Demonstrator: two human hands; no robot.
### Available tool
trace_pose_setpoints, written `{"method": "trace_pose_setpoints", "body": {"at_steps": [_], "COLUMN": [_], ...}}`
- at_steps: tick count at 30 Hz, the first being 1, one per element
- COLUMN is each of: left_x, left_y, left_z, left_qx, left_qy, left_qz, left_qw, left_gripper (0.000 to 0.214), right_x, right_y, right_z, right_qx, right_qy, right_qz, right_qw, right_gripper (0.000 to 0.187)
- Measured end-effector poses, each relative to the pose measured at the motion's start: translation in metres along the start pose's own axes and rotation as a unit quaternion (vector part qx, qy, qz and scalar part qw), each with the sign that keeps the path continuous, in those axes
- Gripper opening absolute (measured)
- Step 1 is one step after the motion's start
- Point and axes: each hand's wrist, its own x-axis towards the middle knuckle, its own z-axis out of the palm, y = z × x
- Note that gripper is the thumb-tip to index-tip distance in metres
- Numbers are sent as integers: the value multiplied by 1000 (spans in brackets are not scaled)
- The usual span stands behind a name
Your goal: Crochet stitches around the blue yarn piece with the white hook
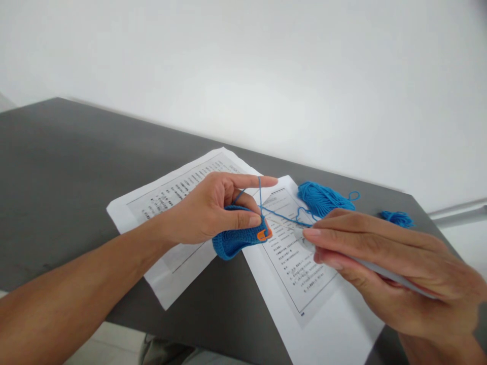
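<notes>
My left hand (pixel 213 210) pinches a blue crocheted piece (pixel 234 243) between thumb and fingers, with its index finger stretched out to the right. A strand of blue yarn (pixel 281 216) loops over that finger. An orange stitch marker (pixel 262 235) is clipped at the right edge of the piece. My right hand (pixel 388 253) is closed round the grey handle of a crochet hook (pixel 397 278). The hook's thin metal shaft points left toward the piece; whether its tip touches a stitch cannot be made out.
Two printed sheets lie under my hands, a left sheet (pixel 152 203) and a right sheet (pixel 304 304). A blue yarn skein (pixel 323 198) rests behind my right hand, with a smaller yarn bundle (pixel 397 219) farther right. The dark grey table (pixel 76 167) meets a white wall (pixel 243 76).
</notes>
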Motion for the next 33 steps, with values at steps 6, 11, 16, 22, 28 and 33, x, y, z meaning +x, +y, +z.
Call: {"method": "trace_pose_setpoints", "body": {"at_steps": [6,11,16,22,28,33], "left_x": [1,1,2,0,0,3], "left_y": [-1,-3,-4,-1,-1,-6], "left_z": [-1,-3,-2,-1,8,22], "left_qx": [5,18,25,25,-7,-17], "left_qy": [-6,-5,-1,8,43,108], "left_qz": [-3,-2,1,-1,19,49], "left_qw": [1000,1000,1000,1000,999,993], "left_gripper": [72,62,59,61,60,65], "right_x": [-2,3,7,-1,10,18], "right_y": [1,-2,-4,1,-1,-12], "right_z": [-3,-3,1,10,34,57], "right_qx": [-6,46,116,302,507,538], "right_qy": [-11,6,22,55,114,153], "right_qz": [-4,36,88,249,389,400], "right_qw": [1000,998,989,919,760,727], "right_gripper": [42,41,33,16,23,21]}}
